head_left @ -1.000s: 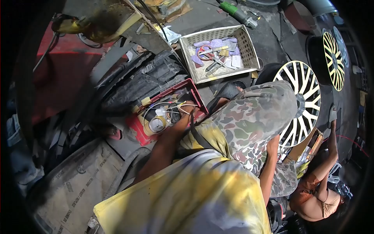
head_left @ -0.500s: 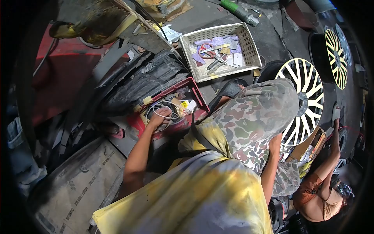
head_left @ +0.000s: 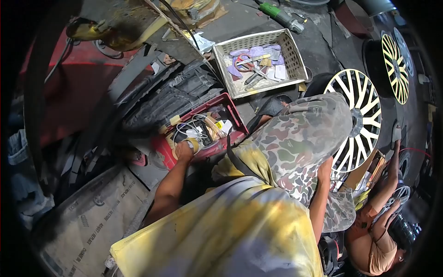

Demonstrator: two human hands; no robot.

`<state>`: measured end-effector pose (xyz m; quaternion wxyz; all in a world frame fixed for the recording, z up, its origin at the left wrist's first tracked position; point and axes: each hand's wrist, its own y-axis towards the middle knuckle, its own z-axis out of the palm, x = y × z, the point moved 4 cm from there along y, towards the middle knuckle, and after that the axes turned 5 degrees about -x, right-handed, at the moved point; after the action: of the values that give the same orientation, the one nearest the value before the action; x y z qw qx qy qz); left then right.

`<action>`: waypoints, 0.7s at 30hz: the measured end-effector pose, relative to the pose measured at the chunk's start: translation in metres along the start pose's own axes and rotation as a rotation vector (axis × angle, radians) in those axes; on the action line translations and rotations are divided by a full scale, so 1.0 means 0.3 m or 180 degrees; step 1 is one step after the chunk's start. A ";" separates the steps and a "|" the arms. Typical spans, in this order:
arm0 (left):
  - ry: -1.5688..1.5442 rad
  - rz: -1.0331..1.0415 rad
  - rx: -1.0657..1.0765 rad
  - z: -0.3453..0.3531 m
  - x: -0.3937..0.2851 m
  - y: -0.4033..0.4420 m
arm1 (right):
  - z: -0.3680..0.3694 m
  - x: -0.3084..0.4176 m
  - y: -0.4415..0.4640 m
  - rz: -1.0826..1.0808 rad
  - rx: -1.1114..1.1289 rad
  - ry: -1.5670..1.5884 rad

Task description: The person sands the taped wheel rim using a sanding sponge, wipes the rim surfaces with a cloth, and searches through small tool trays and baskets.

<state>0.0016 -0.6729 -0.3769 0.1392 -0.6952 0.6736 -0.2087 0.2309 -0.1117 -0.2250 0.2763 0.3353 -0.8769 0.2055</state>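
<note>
My left hand (head_left: 184, 150) is at the near left corner of the red toolbox (head_left: 237, 113), its fingers closed on a roll of yellowish tape (head_left: 194, 145). Just beyond the hand, a white cable (head_left: 185, 127) lies in loops over a black item (head_left: 201, 131) in the box. Small boxes and packets (head_left: 223, 126) fill the right part. My right hand (head_left: 326, 167) rests beside my camouflage-covered knee, against the cloth; its fingers are mostly hidden.
A white basket (head_left: 296, 55) with scissors (head_left: 243, 63) and scraps stands beyond the toolbox. A spoked wheel (head_left: 364, 121) is at the right, a second wheel (head_left: 395, 69) farther off. A green grinder (head_left: 279, 16) lies at the back. Another person (head_left: 373, 240) sits at the lower right.
My left hand has moved from the toolbox's right side to its near left corner. It has let go of the white cable and taken hold of the tape roll. The other person's arms have shifted.
</note>
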 end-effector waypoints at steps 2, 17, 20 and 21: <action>-0.0208 -0.0024 0.0258 0.000 0.017 0.024 | 0.000 0.005 0.003 -0.0026 0.0056 -0.0053; -0.6038 -0.1906 0.3805 -0.143 0.155 0.009 | 0.047 -0.146 0.014 -0.0023 0.0092 0.0124; -0.3621 -0.1602 0.2354 -0.233 0.119 0.020 | 0.043 -0.149 0.005 -0.0308 -0.0300 0.0201; -0.3625 -0.1611 0.2350 -0.200 0.139 0.025 | 0.028 -0.094 0.009 -0.0171 -0.0179 0.0324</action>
<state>-0.0336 -0.7095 -0.3237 0.6416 -0.7384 0.2005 -0.0539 0.2436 -0.1009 -0.2495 0.3353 0.3399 -0.8578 0.1901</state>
